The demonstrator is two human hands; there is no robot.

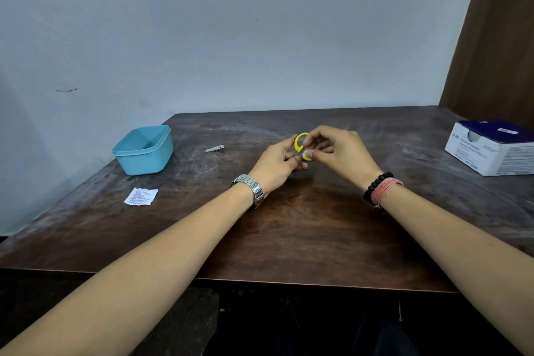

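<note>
Pinching yellow-handled scissors [300,142] in curled left hand [277,166] and right hand [342,153] just above the middle of the bench [291,228], risking a nicked finger or a drop through any slip near the hidden blades.

Steel wristwatch [250,187], black bead bracelet [375,186], pink thread [385,190]

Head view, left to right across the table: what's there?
blue tub → nail clipper → left hand → right hand → white-and-blue box. Both hands hold the yellow-handled scissors between them. The paper sachet lies nearer than the tub in the same span, so it is unranked.
</note>
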